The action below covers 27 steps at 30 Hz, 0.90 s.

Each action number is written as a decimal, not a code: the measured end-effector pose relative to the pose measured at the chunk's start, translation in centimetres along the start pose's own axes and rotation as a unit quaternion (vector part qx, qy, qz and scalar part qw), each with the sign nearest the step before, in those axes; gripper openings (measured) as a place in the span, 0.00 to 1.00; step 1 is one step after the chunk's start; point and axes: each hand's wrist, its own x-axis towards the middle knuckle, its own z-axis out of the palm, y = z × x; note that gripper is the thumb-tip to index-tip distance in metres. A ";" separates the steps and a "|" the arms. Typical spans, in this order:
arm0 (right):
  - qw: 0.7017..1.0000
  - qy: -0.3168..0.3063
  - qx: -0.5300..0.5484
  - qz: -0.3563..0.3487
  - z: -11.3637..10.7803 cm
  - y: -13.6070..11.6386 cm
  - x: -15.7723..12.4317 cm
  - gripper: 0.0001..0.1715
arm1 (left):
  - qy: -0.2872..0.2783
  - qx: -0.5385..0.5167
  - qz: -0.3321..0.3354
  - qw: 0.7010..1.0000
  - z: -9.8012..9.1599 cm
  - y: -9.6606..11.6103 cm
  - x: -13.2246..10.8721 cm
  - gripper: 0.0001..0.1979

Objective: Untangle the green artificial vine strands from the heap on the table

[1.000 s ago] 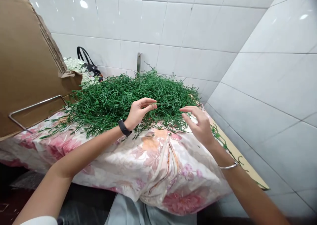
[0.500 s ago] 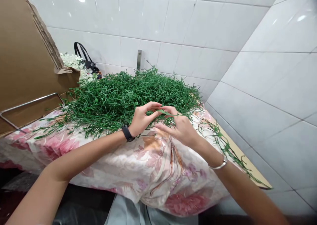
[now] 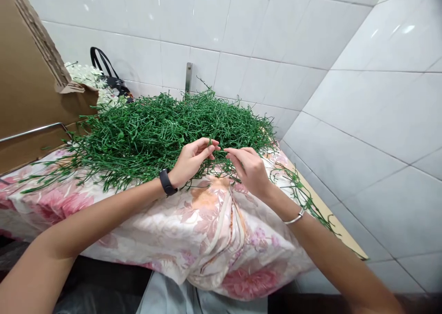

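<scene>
My left hand (image 3: 191,159) is pinched shut, thumb against forefinger, on one thin green sprig (image 3: 211,142) at the near edge of the big green pile (image 3: 162,127). My right hand (image 3: 250,170) comes in from the other side with its fingertips (image 3: 230,151) drawn together, just beside my left fingertips. Whether they actually clamp the sprig, I cannot tell, because the strand is too fine there.

The sprig sits right between my two hands, low over the pile's front fringe. What shows of it runs roughly side to side, from one hand towards the other, with a short tip poking up above my left fingers.

The pile fills the back of the flowered cloth (image 3: 207,231). Near me the cloth is bare and droops over the front edge. The tiled wall (image 3: 362,120) closes in on the right, and a loose vine (image 3: 300,189) trails along that edge. On the left stand a cardboard box (image 3: 24,88) and a metal rail (image 3: 34,130), with a black bag (image 3: 110,80) behind.
</scene>
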 end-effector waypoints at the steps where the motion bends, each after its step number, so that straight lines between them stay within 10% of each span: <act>1: 1.000 0.008 0.007 0.005 -0.1 0.2 -0.2 0.13 | -0.001 0.020 0.000 1.000 0.0 0.0 0.0 0.12; 16: 0.997 0.031 0.056 0.036 -0.7 0.2 -0.7 0.12 | -0.113 0.199 0.005 0.973 0.3 0.8 -0.4 0.09; 27: 0.999 -0.007 0.041 0.028 -0.5 -0.1 -0.9 0.12 | -0.149 0.026 -0.062 0.987 0.2 0.6 -0.4 0.12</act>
